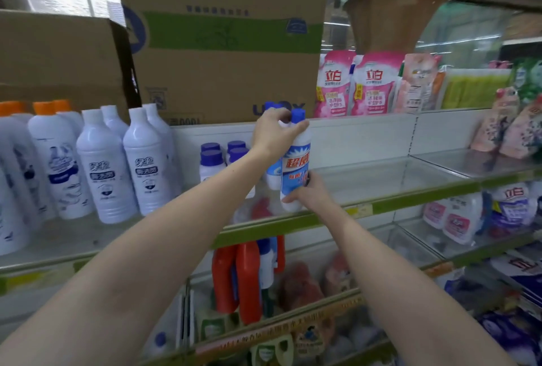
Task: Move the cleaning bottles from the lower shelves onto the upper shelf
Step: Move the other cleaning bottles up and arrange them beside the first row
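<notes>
We find the left hand [274, 131] gripping the necks of two blue-capped bottles [294, 166], fingers curled round just under the caps, while the right hand [311, 194] holds the base of the nearer one, fingers wrapped round its lower end. Both bottles stand upright at the front edge of the upper shelf [381, 178], just right of four purple-capped bottles [212, 160] and below the large cardboard box [223, 43]; red bottles [237, 274] remain one shelf beneath.

Both bare arms reach forward. The left hand [274, 131] grips the bottle [294, 166] necks; the right hand [312, 194] cups its base.
</notes>
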### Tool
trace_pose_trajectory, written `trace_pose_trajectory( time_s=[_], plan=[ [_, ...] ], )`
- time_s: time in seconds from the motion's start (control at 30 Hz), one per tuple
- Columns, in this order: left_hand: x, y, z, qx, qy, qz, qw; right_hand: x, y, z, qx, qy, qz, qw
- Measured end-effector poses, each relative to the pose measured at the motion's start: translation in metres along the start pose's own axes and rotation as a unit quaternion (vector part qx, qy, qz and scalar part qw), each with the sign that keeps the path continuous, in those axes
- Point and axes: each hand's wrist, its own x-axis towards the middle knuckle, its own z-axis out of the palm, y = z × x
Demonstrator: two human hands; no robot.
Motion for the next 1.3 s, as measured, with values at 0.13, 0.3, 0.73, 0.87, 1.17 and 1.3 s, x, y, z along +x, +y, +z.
trace_pose_trajectory(
  time_s=[0.13,0.3,0.73,0.87,1.17,1.3],
  plan=[
    [0.021,-0.013,-0.005,0.022,-0.084,-0.03,0.996,0.017,0.008,-0.005,-0.039,-0.048,0.014,0.998],
    [0.042,-0.019,-0.024,0.05,-0.135,-0.039,0.989,0.031,0.006,0.01,-0.06,-0.097,-0.009,0.993],
    [0.051,-0.051,0.0,-0.001,-0.065,-0.078,0.995,0.061,0.033,0.031,-0.073,-0.079,-0.046,0.993],
    [0.046,-0.044,0.006,0.014,-0.034,-0.084,0.996,0.068,0.039,0.03,-0.048,-0.095,-0.039,0.994],
    [0.022,-0.027,0.022,0.088,0.049,-0.114,0.988,0.053,0.038,0.031,-0.025,-0.035,-0.052,0.998],
    [-0.017,-0.026,0.042,0.151,0.087,-0.13,0.976,0.035,0.031,0.018,-0.026,0.017,-0.069,0.997]
  ],
)
